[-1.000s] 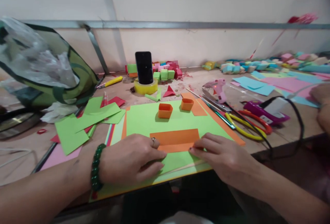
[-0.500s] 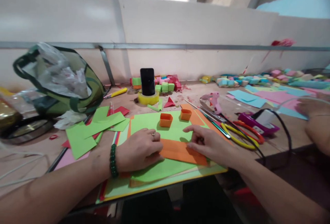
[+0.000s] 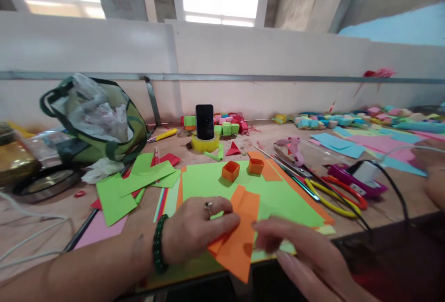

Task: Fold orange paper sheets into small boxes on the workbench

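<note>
In my left hand (image 3: 200, 225), with a ring and a green bead bracelet, is an orange paper strip (image 3: 241, 237), pinched between thumb and fingers and tilted above the green sheets. A crease runs along its upper part. My right hand (image 3: 302, 248) is just right of the strip, blurred, its thumb and fingers apart with nothing visible between them. Two small folded orange paper boxes stand beyond my hands: one box (image 3: 230, 171) left, the other box (image 3: 256, 166) right. Under them lies a stack of coloured paper with a green sheet (image 3: 201, 181) on top.
Green offcuts (image 3: 148, 179) lie left, near a bag (image 3: 128, 130). A phone (image 3: 205, 123) leans in a yellow tape roll (image 3: 205, 143). To the right are a pink glue gun (image 3: 294, 149), scissors (image 3: 333, 200) and a purple power strip (image 3: 358, 179). Another person's hand (image 3: 434, 167) shows far right.
My left hand has lifted the orange strip off the sheets and turned it from crosswise to nearly upright. My right hand has let go of it and moved nearer to me. The view has tilted up.
</note>
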{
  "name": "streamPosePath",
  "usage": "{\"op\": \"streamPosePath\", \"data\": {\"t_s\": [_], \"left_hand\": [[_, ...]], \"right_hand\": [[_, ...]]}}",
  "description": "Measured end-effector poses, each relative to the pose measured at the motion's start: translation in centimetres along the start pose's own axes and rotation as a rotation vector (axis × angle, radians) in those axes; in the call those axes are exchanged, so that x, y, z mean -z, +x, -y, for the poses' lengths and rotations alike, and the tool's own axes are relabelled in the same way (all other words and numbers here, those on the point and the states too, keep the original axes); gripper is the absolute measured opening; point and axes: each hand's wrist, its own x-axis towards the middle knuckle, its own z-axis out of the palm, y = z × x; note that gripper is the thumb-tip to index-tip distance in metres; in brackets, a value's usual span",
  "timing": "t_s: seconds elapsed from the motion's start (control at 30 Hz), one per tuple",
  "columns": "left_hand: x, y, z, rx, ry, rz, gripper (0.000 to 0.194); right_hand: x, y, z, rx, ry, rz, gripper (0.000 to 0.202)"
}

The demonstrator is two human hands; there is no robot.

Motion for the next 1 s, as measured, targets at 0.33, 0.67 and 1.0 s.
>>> {"op": "streamPosePath", "data": {"t_s": [0.33,0.67,1.0], "left_hand": [[-1.5,-0.2,2.6,0.202,-0.18,0.171,0.031],[-1.1,0.4,0.0,0.347,-0.186,0.412,0.041],[-1.4,0.2,-1.1,0.502,-0.19,0.372,0.028]], "right_hand": [[-0.2,1.6,-5.1,0.443,-0.578,0.055,0.018],[1.0,1.7,-5.5,0.162,-0.484,0.426,0.024],[2.3,1.5,-7.4,-0.118,-0.056,0.434,0.02]]}}
